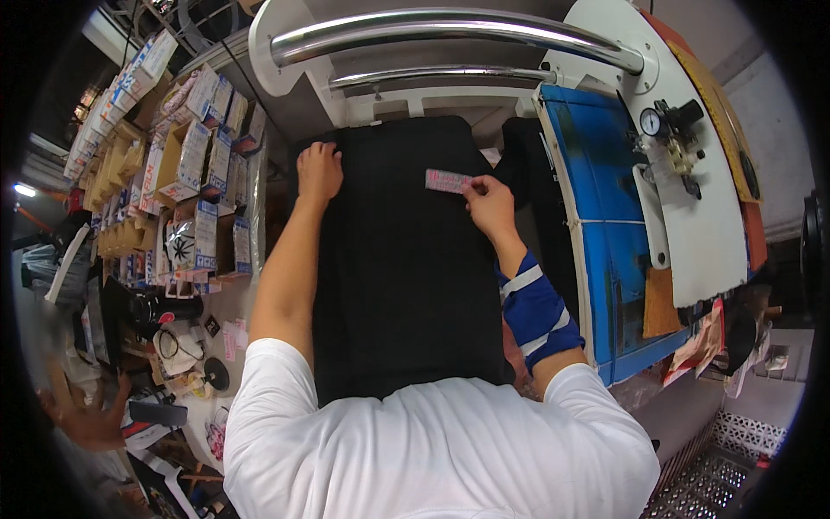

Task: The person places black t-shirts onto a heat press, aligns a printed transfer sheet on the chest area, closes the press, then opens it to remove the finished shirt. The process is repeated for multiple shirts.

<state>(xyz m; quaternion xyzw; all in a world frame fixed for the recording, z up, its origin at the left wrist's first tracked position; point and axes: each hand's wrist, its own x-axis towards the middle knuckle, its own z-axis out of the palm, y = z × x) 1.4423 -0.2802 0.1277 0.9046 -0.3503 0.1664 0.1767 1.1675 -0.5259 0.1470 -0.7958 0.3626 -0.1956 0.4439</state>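
Observation:
A broad black cloth (406,268) lies flat in front of me, stretching from near my body to the machine's far side. My left hand (320,170) is at its far left edge, fingers curled closed on the cloth there. Over the cloth's right half, my right hand (490,205) pinches one end of a small grey strip with pink print (444,181). The strip's free end points left. Around my right forearm is a blue band with pale stripes (536,307). Another dark piece of cloth (521,156) shows just right of the main one.
Two chrome bars (458,30) cross the far side between white machine plates. A blue-topped panel (609,233) stands close on the right, with a pressure gauge (650,121) beyond it. Stacked cardboard boxes (183,160) fill the left. Lower left, a person's arm (95,424) shows beside a cluttered table.

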